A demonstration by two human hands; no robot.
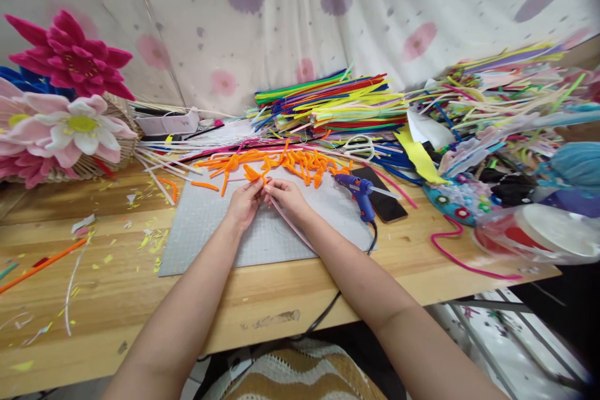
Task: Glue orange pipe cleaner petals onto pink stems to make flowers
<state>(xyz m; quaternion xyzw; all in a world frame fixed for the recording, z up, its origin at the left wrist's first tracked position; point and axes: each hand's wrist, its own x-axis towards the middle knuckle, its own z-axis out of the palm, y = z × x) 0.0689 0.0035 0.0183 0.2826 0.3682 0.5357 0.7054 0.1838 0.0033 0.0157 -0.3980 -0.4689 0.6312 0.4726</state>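
Observation:
Both hands meet above a grey cutting mat (197,237). My left hand (244,203) is closed in a pinch on a bent orange pipe cleaner piece (255,173). My right hand (285,195) pinches at the base of the same piece, its fingertips touching the left ones. A pale pink stem (291,230) runs from the fingertips down under my right forearm. More bent orange pieces (307,165) lie along the mat's back edge. Right of them rests a blue glue gun (360,190), its nozzle pointing left, beside a black phone (387,203).
Bundles of coloured pipe cleaners (337,103) are piled at the back. White-handled scissors (360,147) lie before them. Fuzzy flowers (79,125) stand at left, and a clear-wrapped tub (539,231) at right. A black cable (328,306) crosses the table's front edge.

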